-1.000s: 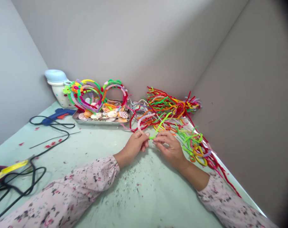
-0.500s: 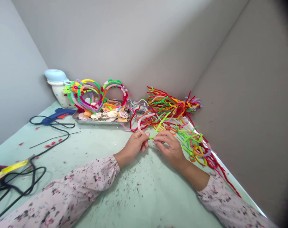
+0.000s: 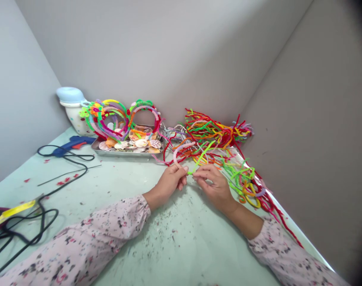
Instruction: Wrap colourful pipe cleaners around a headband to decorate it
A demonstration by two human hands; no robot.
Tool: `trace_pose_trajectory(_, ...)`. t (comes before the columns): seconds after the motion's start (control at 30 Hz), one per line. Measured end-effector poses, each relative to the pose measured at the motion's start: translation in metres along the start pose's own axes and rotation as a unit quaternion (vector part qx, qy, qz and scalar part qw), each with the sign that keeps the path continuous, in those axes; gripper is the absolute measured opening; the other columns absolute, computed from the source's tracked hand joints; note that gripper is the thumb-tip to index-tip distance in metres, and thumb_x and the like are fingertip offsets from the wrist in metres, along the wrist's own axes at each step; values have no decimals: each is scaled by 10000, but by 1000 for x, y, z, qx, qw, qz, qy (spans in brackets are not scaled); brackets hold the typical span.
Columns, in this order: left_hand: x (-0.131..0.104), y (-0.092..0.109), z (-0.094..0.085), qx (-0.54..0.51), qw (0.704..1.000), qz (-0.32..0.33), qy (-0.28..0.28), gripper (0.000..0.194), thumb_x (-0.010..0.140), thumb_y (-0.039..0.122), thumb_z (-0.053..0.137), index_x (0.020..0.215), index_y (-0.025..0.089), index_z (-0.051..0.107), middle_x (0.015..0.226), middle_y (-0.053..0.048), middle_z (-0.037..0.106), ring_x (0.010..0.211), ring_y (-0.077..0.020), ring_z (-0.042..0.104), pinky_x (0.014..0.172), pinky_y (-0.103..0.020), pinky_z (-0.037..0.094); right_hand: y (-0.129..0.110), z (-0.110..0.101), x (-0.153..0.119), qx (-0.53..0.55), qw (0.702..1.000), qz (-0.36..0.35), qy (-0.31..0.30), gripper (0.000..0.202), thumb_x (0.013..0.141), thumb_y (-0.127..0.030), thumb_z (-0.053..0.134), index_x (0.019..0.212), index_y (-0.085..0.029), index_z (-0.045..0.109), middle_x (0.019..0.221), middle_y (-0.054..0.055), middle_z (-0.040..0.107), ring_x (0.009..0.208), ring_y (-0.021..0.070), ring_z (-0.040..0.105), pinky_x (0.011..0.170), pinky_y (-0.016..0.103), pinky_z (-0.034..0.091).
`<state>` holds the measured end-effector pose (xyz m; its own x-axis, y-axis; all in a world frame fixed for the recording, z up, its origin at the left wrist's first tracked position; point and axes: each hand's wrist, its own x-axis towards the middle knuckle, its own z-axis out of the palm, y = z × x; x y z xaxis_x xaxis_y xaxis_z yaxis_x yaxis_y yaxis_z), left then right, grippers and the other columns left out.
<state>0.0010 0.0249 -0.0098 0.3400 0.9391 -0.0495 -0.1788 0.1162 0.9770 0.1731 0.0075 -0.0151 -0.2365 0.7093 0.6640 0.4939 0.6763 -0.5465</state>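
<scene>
Above the middle of the table, my left hand (image 3: 172, 177) pinches a curved band wrapped in pale pink and lilac pipe cleaner (image 3: 177, 152), probably a headband; its lower part is hidden behind my fingers. A bright green pipe cleaner (image 3: 203, 154) runs around the band beside my left thumb, with one free end slanting up to the right. My right hand (image 3: 212, 183) is closed at the fingertips on this green pipe cleaner, a short gap away from my left hand.
Finished wrapped headbands (image 3: 109, 119) stand on a metal tray (image 3: 124, 155) of seashells. Behind them is a white bottle with a blue lid (image 3: 70, 95). A blue glue gun (image 3: 69, 145) and black cord (image 3: 43, 222) lie left. Loose pipe cleaners (image 3: 210, 129) are heaped right.
</scene>
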Motion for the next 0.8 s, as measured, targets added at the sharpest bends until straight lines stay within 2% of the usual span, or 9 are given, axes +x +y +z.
trace_pose_trajectory(0.27,0,1,0,-1,1000,-1,1,292,809,404,551,672,173,437,516,54,505,372,-45,392,391,-181,272,0,0,0,-1,1000,-8,8,170,839,-163,583,920,-259,697,881,38,607,843,170,593,743,326,498)
trace_pose_trajectory(0.8,1,-1,0,2,1000,3,-3,288,808,394,552,665,174,434,516,58,507,372,-44,393,393,-184,279,3,0,-2,-18,1000,18,6,151,844,-185,581,931,-247,687,912,47,614,866,178,596,781,344,503)
